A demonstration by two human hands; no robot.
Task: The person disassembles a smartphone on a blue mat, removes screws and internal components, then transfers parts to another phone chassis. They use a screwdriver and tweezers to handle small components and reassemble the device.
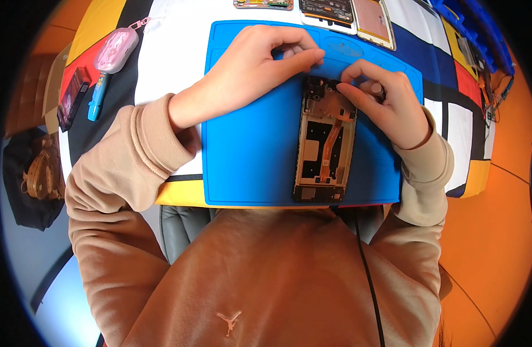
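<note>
An opened smartphone (325, 139) lies lengthwise on a blue work mat (248, 156). Its frame, a copper-coloured flex cable and a dark upper section with small parts are exposed. Above its top edge, my left hand (271, 55) is closed in a pinch; whatever sits between the fingertips is too small or hidden to make out. My right hand (387, 98) is at the phone's upper right corner, thumb and forefinger tips close to the edge. Tucked in its curled fingers is a slim tool with a round end (377, 89); most of it is hidden.
Beyond the mat lie other opened phone parts (326, 11), a pinkish panel (373, 23) and a circuit piece (263, 3). To the left are a pink case (116, 51), a blue pen-like stick (98, 98) and a dark box (74, 98). A blue bin (480, 29) stands far right.
</note>
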